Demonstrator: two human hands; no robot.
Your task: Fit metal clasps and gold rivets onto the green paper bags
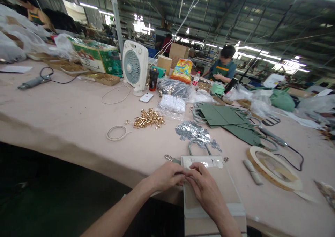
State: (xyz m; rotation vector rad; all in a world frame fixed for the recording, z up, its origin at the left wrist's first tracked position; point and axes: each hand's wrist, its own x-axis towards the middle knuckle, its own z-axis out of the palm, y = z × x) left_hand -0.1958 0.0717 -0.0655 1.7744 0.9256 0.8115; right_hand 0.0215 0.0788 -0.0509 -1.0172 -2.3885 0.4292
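A flat beige bag panel lies at the table's front edge, with a grey-green handle at its top and a metal buckle on a strap at its upper left. My left hand is at the panel's left edge, fingers bent and pressed together. Over the panel, my right hand meets it with closed fingers. Whatever is between the fingertips is too small or hidden to make out. Beyond the handle is a heap of flat silver metal pieces, and left of that a pile of gold-coloured hardware.
Green bag panels with handles lie stacked at the right. Nearer are a tape roll and a grey rolled piece. A thin beige coil lies left. Farther back stand a fan and a dark cup; a person sits beyond.
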